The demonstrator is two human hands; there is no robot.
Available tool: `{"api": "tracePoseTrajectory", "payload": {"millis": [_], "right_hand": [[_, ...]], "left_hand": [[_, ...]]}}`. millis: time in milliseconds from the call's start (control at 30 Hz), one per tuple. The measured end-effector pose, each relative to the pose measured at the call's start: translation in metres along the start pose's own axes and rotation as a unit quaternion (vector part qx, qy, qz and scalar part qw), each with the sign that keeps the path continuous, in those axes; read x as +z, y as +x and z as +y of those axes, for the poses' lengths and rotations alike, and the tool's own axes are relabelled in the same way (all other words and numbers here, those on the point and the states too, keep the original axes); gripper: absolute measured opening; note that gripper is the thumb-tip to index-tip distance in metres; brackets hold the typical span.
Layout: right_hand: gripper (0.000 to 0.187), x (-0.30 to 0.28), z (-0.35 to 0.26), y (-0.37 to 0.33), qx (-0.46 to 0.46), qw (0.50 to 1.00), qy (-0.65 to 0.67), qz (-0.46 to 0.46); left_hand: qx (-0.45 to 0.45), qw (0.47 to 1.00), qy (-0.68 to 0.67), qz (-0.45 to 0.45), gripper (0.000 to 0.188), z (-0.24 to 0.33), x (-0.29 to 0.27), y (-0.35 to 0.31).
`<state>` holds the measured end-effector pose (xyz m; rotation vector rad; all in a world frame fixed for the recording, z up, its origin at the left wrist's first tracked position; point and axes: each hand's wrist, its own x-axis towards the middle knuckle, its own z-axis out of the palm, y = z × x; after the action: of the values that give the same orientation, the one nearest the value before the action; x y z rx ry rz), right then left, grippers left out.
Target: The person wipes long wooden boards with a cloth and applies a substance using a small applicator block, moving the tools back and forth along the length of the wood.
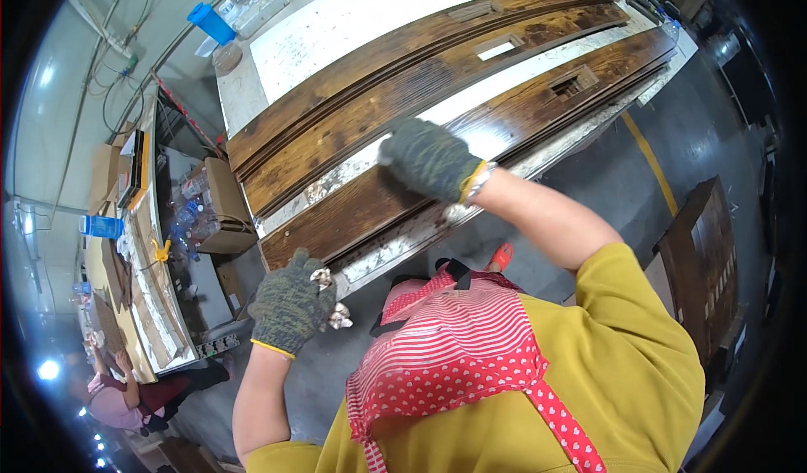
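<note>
Three long brown-stained wooden boards with dark grain lie side by side. My right hand, in a dark green-grey knit glove with a yellow cuff, is curled down over the nearest board. A whitish bit shows at its fingers, but what it holds is hidden. My left hand, gloved alike, is closed around a crumpled white rag at that board's left end. The nearest board has a rectangular recess near its right end. Behind it lie the middle board with a slot and the far board.
The boards rest on a white, stained worktable. A blue container and clear plastic bottles stand at its far left. On the left are a cardboard box, bottles and another bench, where a person works. A dark wooden panel stands at right.
</note>
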<state>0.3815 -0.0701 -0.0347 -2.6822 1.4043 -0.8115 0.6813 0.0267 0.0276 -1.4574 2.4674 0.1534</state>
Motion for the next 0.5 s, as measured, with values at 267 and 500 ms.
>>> {"api": "tracePoseTrajectory", "payload": {"millis": [267,500], "right_hand": [[0.013,-0.081,0.105,-0.038,0.075,0.995,0.021,-0.058],[0.016,-0.042,0.037,0.021,-0.048,0.991,0.122,-0.019]], "left_hand": [[-0.014,1.0,-0.004,0.014,0.032,0.029,-0.043,0.031],[0.008,0.996,0.044,-0.078,0.035,0.027,-0.038,0.1]]}}
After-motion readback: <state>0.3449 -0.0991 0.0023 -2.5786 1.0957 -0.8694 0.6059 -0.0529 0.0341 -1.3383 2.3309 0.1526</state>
